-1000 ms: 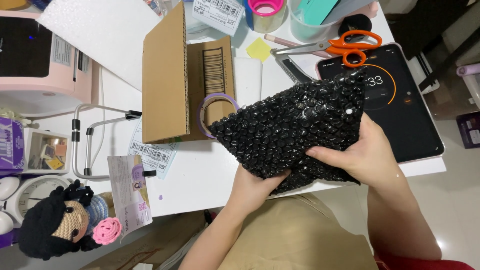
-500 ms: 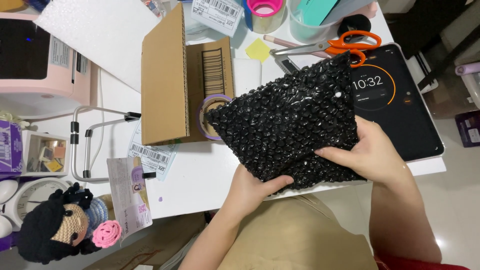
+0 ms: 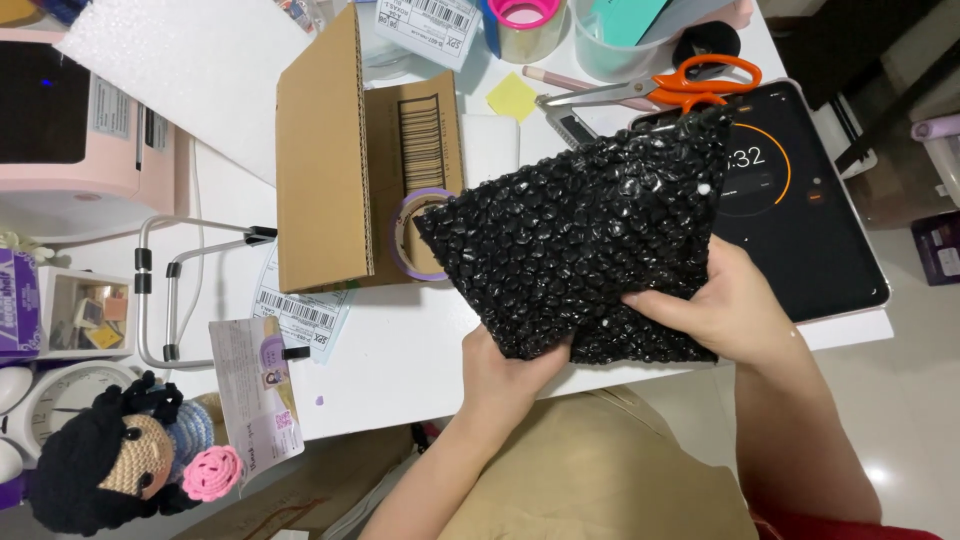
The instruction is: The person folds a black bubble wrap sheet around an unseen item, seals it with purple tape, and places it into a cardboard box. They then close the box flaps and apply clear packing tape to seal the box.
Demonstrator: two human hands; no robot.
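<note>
A black bubble-wrap pouch (image 3: 575,235) is held up over the white desk (image 3: 400,370), tilted with one corner toward the far right. My left hand (image 3: 505,368) grips its near lower corner from underneath. My right hand (image 3: 720,305) pinches its right lower edge, thumb on top. The pouch covers part of a purple tape roll (image 3: 412,235) and the left edge of a dark tablet (image 3: 800,215) showing a round timer.
A flattened cardboard box (image 3: 345,165) lies left of the pouch. Orange scissors (image 3: 670,88), a yellow sticky note (image 3: 512,97) and cups stand at the back. A pink label printer (image 3: 70,130), a wire stand (image 3: 165,300), label sheets and a crocheted doll (image 3: 110,470) fill the left side.
Both hands have turned and lifted the pouch slightly; its far corner now reaches higher toward the scissors, and the purple tape roll shows more at its left edge.
</note>
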